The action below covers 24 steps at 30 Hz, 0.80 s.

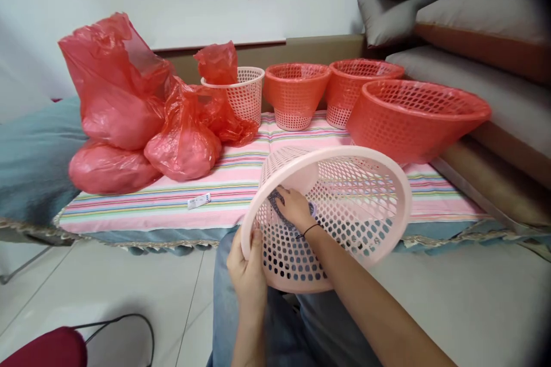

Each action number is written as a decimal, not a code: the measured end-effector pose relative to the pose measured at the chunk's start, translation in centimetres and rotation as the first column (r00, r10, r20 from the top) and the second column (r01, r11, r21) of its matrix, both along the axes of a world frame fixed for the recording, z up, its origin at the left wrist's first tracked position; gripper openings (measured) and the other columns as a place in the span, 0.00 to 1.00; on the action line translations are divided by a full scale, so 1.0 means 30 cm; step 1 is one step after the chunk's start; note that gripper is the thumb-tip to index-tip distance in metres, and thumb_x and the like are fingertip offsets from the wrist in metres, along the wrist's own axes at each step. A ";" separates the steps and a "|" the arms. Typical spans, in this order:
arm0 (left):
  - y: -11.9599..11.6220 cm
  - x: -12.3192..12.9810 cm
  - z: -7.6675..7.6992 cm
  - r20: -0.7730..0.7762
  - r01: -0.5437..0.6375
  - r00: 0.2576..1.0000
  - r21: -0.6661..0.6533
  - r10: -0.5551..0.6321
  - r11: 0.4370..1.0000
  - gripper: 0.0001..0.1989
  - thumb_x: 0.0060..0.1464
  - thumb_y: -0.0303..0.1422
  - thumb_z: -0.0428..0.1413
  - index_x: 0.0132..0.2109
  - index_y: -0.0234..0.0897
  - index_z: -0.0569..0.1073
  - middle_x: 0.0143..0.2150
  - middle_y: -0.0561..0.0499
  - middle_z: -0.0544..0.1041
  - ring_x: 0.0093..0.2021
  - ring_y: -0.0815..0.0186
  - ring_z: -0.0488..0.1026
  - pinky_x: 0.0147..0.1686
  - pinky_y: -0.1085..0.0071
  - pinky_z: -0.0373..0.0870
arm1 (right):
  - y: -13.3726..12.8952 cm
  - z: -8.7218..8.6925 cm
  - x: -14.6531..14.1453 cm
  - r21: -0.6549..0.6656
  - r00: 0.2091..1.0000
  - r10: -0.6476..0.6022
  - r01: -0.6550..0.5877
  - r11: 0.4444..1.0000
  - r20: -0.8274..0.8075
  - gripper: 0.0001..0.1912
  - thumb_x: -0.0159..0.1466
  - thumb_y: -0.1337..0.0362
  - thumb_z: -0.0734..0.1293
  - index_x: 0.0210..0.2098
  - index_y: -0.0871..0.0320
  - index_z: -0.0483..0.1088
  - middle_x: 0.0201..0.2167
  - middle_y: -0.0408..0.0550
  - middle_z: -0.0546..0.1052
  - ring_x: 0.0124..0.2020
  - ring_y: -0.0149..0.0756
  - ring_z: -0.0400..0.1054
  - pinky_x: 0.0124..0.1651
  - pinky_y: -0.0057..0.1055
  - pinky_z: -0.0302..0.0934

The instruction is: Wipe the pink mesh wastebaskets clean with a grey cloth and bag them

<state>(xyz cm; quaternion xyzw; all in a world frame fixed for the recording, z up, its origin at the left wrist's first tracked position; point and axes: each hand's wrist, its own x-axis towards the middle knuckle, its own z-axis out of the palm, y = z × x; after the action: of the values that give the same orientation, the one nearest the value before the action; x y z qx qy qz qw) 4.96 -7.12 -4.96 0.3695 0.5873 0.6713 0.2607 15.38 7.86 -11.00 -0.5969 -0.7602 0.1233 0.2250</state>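
Note:
A pale pink perforated plastic basket (344,152) lies tipped over my lap, its wide mouth facing me. My left hand (247,266) grips the rim at its left side, thumb on the inside and fingers mostly hidden behind. Reaching through the mouth, my right hand (296,207) presses a dark grey-purple cloth (280,217) against the inner left wall near the bottom. Part of the cloth is covered by the hand, and its fingertips are hard to see.
On the striped sheet (232,183) stand red-bag-lined baskets (297,92) and a pale basket (247,94) with a red bag. Several filled red bags (185,149) sit at left. A small white packet (198,201) lies in front. Stacked cushions (482,86) rise at right; a dark red seat (51,350) is lower left.

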 end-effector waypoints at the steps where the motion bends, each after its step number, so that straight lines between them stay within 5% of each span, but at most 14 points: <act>1: -0.001 0.007 0.001 0.002 -0.016 1.000 0.005 0.016 1.000 0.16 0.55 0.41 0.60 0.47 0.38 0.79 0.44 0.47 0.82 0.48 0.57 0.77 0.50 0.63 0.72 | -0.004 -0.012 0.002 -0.002 1.000 0.006 -0.006 1.000 0.009 0.19 0.67 0.64 0.61 0.56 0.55 0.70 0.42 0.57 0.79 0.41 0.46 0.73 0.43 0.36 0.64; 8: 0.000 0.066 0.020 0.025 -0.047 0.999 0.034 0.046 0.998 0.16 0.56 0.39 0.59 0.50 0.40 0.77 0.46 0.48 0.80 0.51 0.59 0.75 0.53 0.63 0.70 | -0.087 0.036 0.059 -0.051 0.994 0.113 -0.112 0.992 0.007 0.18 0.65 0.68 0.62 0.53 0.52 0.73 0.44 0.49 0.81 0.41 0.41 0.74 0.44 0.30 0.63; 15: -0.009 0.063 0.016 0.005 -0.119 0.993 0.026 0.119 0.993 0.17 0.56 0.40 0.60 0.51 0.40 0.77 0.48 0.48 0.79 0.51 0.58 0.75 0.55 0.61 0.69 | -0.336 0.103 0.125 -0.093 0.987 0.156 -0.159 0.983 -0.042 0.21 0.65 0.68 0.62 0.56 0.53 0.71 0.45 0.50 0.79 0.45 0.42 0.73 0.49 0.35 0.64; 20: -0.014 0.053 0.021 -0.003 -0.141 0.990 0.043 0.141 0.989 0.17 0.55 0.40 0.60 0.50 0.40 0.77 0.48 0.48 0.79 0.51 0.58 0.75 0.55 0.60 0.69 | -0.490 0.184 0.178 -0.255 0.975 0.168 -0.201 0.946 -0.143 0.20 0.65 0.67 0.62 0.55 0.47 0.72 0.43 0.49 0.77 0.43 0.39 0.72 0.48 0.34 0.64; 24: -0.013 0.051 0.019 -0.013 -0.144 0.989 0.038 0.144 0.989 0.16 0.54 0.40 0.60 0.48 0.40 0.78 0.44 0.48 0.80 0.48 0.59 0.76 0.52 0.62 0.70 | -0.478 0.269 0.234 -0.325 0.942 0.267 -0.322 0.889 -0.203 0.20 0.64 0.67 0.62 0.54 0.49 0.72 0.46 0.48 0.77 0.47 0.39 0.71 0.52 0.34 0.62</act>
<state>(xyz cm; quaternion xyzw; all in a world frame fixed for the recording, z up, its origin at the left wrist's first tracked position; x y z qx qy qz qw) 6.47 -7.52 -4.39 0.3361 0.6020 0.6961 0.2000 22.39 -6.49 -2.92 -0.4938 -0.7878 0.3361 0.1506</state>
